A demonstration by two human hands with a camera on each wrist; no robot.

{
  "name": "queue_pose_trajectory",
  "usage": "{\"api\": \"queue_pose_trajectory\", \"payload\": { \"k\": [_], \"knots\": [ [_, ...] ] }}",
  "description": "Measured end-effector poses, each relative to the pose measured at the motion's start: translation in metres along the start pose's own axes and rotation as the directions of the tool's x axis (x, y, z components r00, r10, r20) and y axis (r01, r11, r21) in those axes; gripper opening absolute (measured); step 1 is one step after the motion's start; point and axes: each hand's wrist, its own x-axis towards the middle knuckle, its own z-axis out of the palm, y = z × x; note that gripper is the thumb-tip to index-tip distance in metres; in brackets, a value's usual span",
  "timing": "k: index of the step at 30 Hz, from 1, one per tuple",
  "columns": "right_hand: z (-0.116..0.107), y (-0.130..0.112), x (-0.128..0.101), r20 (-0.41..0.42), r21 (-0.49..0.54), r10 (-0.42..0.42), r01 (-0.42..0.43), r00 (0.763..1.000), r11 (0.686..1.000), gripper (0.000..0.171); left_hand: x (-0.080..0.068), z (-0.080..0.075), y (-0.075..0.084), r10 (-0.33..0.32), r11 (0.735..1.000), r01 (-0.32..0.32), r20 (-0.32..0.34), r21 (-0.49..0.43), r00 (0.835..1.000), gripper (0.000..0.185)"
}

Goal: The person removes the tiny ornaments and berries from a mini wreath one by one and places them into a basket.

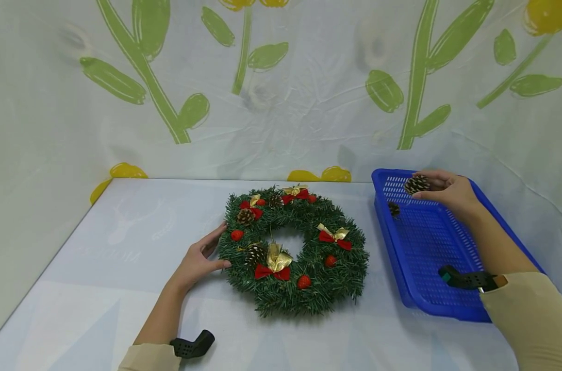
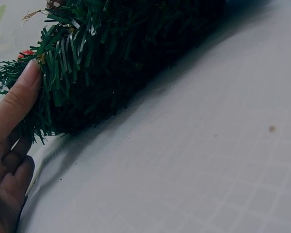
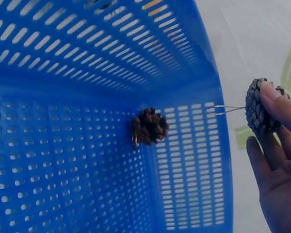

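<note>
Right now the left hand (image 1: 198, 262) lies flat on the table (image 1: 123, 257), touching the left outer edge of the wreath (image 1: 294, 250). Its fingers are straight and a little spread; the thumb presses against the green needles, and the other fingertips reach toward the same edge. They do not curl around anything. In the left wrist view one finger (image 2: 17, 99) leans on the wreath's side (image 2: 111, 58), and the wreath sits directly on the table surface (image 2: 208, 170).

The right hand (image 1: 450, 193) is raised, to the right of the wreath, above the far end of the blue basket (image 1: 429, 304). Its thumb and fingers pinch a pine cone (image 1: 417, 184), which hangs in the air over the basket's far rim. In the right wrist view the held pine cone (image 3: 259, 109) has a thin wire loop (image 3: 223, 110) pointing toward the basket wall (image 3: 194, 160). A second pine cone (image 3: 149, 127) lies inside the basket, in its far corner, on the perforated floor.

The basket stands just to the right of the wreath, with a narrow strip of table between them. Left of the wreath and in front of it the table is wide and open.
</note>
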Motion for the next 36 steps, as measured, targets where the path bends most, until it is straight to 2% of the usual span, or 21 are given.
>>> {"api": "queue_pose_trajectory", "payload": {
  "k": [8,14,22,27,36],
  "knots": [
    [0.001,0.014,0.002,-0.049,-0.076,0.012,-0.016,0.999,0.997,0.069,0.0,0.001,0.0,0.015,1.0,-0.015,0.002,-0.007,1.0,0.086],
    [0.006,0.024,0.003,-0.062,-0.007,-0.024,0.024,0.998,1.0,0.059,0.0,0.001,0.0,0.016,1.0,-0.016,0.001,-0.016,1.0,0.086],
    [0.01,0.037,0.008,-0.031,-0.035,-0.027,0.026,0.999,0.999,0.071,0.0,0.001,-0.001,0.005,1.0,-0.005,-0.003,-0.015,1.0,0.086],
    [0.013,0.049,0.01,0.006,-0.111,-0.021,0.021,1.0,0.994,0.071,0.0,0.001,-0.002,0.005,1.0,-0.005,0.0,-0.008,1.0,0.085],
    [0.015,0.06,0.012,0.053,-0.128,0.043,-0.035,0.998,0.991,0.075,0.0,0.001,-0.002,0.018,1.0,-0.018,0.002,-0.013,1.0,0.084]
  ]
}}
